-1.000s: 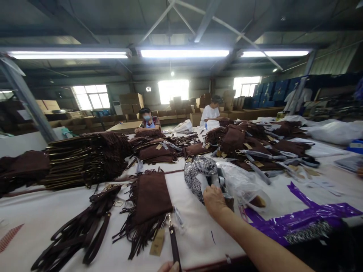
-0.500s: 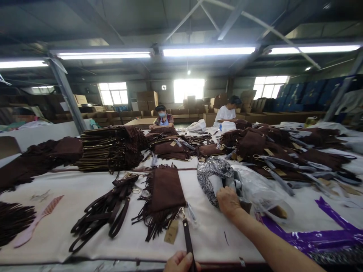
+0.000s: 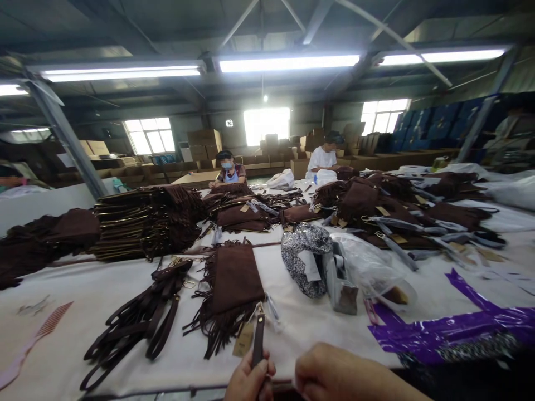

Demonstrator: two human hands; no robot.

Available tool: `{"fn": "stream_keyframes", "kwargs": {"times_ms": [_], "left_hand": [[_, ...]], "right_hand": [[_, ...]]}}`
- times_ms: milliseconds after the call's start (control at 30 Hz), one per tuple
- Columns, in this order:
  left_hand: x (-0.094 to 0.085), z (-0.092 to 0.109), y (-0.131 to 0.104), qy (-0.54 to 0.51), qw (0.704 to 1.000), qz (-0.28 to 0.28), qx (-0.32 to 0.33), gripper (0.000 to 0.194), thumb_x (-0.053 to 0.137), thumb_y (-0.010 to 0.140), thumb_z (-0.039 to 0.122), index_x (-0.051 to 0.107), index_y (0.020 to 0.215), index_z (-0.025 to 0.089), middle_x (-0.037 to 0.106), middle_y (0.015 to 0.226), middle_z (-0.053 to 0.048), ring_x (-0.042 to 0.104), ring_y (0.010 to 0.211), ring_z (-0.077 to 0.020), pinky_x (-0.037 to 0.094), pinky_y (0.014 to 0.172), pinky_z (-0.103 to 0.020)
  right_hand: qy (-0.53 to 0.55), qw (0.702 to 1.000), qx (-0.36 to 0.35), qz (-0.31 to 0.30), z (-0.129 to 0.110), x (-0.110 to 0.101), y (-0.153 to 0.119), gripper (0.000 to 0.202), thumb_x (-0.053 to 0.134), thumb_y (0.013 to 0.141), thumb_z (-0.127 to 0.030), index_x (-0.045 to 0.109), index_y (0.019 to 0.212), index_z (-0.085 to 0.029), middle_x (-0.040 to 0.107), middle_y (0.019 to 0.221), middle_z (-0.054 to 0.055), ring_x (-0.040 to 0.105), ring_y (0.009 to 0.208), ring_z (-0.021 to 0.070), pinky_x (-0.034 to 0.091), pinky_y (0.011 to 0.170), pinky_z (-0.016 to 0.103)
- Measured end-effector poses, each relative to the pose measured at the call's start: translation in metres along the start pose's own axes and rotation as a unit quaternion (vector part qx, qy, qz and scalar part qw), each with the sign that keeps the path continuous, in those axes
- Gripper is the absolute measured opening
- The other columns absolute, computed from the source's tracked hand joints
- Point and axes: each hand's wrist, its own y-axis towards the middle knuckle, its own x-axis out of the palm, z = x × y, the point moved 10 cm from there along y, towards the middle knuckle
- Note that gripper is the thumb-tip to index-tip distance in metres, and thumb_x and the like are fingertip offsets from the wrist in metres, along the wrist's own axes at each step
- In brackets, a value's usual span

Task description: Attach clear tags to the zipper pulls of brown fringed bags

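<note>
A brown fringed bag (image 3: 238,275) lies on the white-covered table, a tan tag (image 3: 243,340) and a wrist strap (image 3: 259,341) at its lower right corner. My left hand (image 3: 249,377) is closed around that strap near the table's front edge, thumb on top. Just right of it is my right hand (image 3: 330,370), fingers curled in a closed shape; whatever it may hold is hidden. Beyond it stand a grey box (image 3: 345,289) and a black-and-white patterned bundle (image 3: 298,253). Several dark straps with metal clips (image 3: 152,317) lie left of the bag.
A tall stack of brown bags (image 3: 125,225) rises at the back left. More bags and wrapped straps (image 3: 376,206) are heaped at the back right. A pink comb (image 3: 35,342) lies at left, purple plastic (image 3: 460,323) at right. Two people (image 3: 229,170) sit across the table.
My right hand has drawn back from the grey box to beside my left hand. My left hand has shifted slightly up the strap, still holding it. The view has swung a little right.
</note>
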Motion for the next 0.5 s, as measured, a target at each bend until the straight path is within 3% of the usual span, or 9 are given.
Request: {"fn": "stream_keyframes", "kwargs": {"times_ms": [67, 133, 233, 300, 400, 500], "left_hand": [[0.01, 0.003, -0.001, -0.011, 1.0, -0.003, 0.003, 0.053, 0.081, 0.064, 0.052, 0.055, 0.098, 0.02, 0.067, 0.091, -0.002, 0.032, 0.039, 0.0001, 0.022, 0.039, -0.019], [0.02, -0.001, -0.001, -0.023, 0.999, -0.024, -0.005, 0.058, 0.078, 0.065, 0.058, 0.054, 0.1, 0.02, 0.067, 0.087, -0.003, 0.028, 0.037, 0.0007, 0.019, 0.037, -0.018], [0.031, -0.005, -0.005, -0.035, 0.997, -0.067, -0.002, 0.063, 0.076, 0.062, 0.065, 0.054, 0.099, 0.019, 0.049, 0.056, 0.008, 0.022, 0.037, -0.0012, 0.016, 0.037, -0.018], [0.033, -0.006, -0.01, -0.022, 0.997, -0.072, -0.002, 0.06, 0.079, 0.062, 0.059, 0.055, 0.098, 0.018, 0.036, 0.048, 0.011, 0.021, 0.038, -0.0023, 0.015, 0.038, -0.018], [0.026, -0.001, -0.017, -0.009, 0.999, -0.032, 0.004, 0.047, 0.082, 0.065, 0.044, 0.055, 0.092, 0.017, 0.037, 0.05, 0.01, 0.025, 0.041, -0.0028, 0.016, 0.041, -0.019], [0.014, 0.005, -0.021, -0.023, 0.999, 0.027, 0.022, 0.039, 0.081, 0.066, 0.036, 0.051, 0.083, 0.018, 0.039, 0.052, 0.01, 0.028, 0.043, -0.0034, 0.018, 0.043, -0.019]], "right_hand": [[0.129, 0.987, -0.066, -0.076, -0.03, 0.006, -0.007, 0.022, 0.055, 0.075, -0.014, 0.074, 0.083, -0.022, 0.065, 0.066, -0.005, 0.049, 0.054, 0.0089, 0.034, 0.052, 0.018], [0.213, 0.971, -0.074, -0.075, -0.04, -0.005, -0.005, 0.027, 0.051, 0.073, -0.012, 0.074, 0.085, -0.021, 0.063, 0.066, -0.006, 0.049, 0.055, 0.008, 0.035, 0.052, 0.016], [0.256, 0.966, -0.015, 0.024, -0.021, -0.027, 0.014, 0.025, 0.049, 0.074, -0.012, 0.072, 0.082, -0.018, 0.062, 0.064, -0.005, 0.05, 0.056, 0.0084, 0.036, 0.052, 0.016], [0.283, 0.956, 0.041, 0.068, 0.0, -0.027, 0.028, 0.018, 0.052, 0.074, -0.016, 0.069, 0.078, -0.017, 0.059, 0.06, -0.004, 0.047, 0.051, 0.0082, 0.033, 0.047, 0.017], [0.388, 0.908, 0.11, 0.114, 0.027, -0.009, 0.04, 0.017, 0.056, 0.079, -0.03, 0.064, 0.079, -0.015, 0.055, 0.057, -0.004, 0.044, 0.045, 0.0083, 0.031, 0.043, 0.019], [0.498, 0.845, 0.131, 0.146, 0.037, 0.016, 0.04, 0.037, 0.056, 0.083, -0.052, 0.059, 0.078, -0.015, 0.054, 0.057, -0.004, 0.044, 0.046, 0.0079, 0.031, 0.046, 0.02]]}}
